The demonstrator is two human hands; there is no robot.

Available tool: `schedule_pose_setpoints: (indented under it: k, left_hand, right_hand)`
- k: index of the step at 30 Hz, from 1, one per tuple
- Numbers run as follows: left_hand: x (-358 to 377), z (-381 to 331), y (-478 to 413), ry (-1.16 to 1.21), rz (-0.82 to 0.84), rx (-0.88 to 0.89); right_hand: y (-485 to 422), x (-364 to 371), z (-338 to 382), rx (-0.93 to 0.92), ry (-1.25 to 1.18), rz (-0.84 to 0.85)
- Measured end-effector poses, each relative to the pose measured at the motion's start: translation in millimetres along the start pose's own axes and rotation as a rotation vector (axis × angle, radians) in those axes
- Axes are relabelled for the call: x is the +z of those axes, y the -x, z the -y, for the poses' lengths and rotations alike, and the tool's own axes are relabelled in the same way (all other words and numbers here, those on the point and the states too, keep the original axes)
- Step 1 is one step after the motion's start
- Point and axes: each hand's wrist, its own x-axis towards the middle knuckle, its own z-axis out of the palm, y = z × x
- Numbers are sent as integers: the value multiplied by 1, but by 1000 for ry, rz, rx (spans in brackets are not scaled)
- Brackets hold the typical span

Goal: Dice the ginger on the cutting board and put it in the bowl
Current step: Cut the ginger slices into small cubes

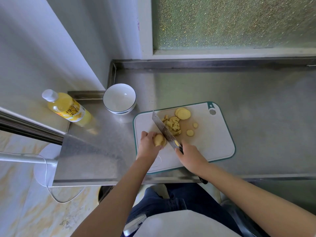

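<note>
A white cutting board (213,142) with a green rim lies on the steel counter. My left hand (147,144) grips a chunk of ginger (159,139) at the board's left side. My right hand (190,155) holds the handle of a cleaver (164,129), whose blade rests right beside the chunk. A pile of diced ginger (172,124) lies just right of the blade, with round slices (183,113) beyond it and two small slices (190,132) to the right. The white bowl (119,98) stands empty at the board's far left.
A bottle of yellow liquid (68,108) stands on a ledge left of the bowl. The steel counter (256,103) stretches to the right and back to a raised rim under a frosted window. Its left edge drops to the floor, where a white cable lies.
</note>
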Motion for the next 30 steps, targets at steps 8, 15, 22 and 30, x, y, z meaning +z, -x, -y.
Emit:
schedule_pose_setpoints:
  k: [8, 15, 22, 30]
  left_hand:
    - [10, 2, 11, 70, -91, -2]
    - [10, 6, 3, -18, -57, 36]
    - [13, 7, 10, 34, -75, 82]
    - [16, 2, 7, 215, -187, -63]
  right_hand:
    - [3, 8, 5, 2, -55, -2]
    - [1, 3, 5, 22, -81, 5]
    - [2, 2, 5, 15, -80, 6]
    - [3, -1, 10, 11, -11, -35]
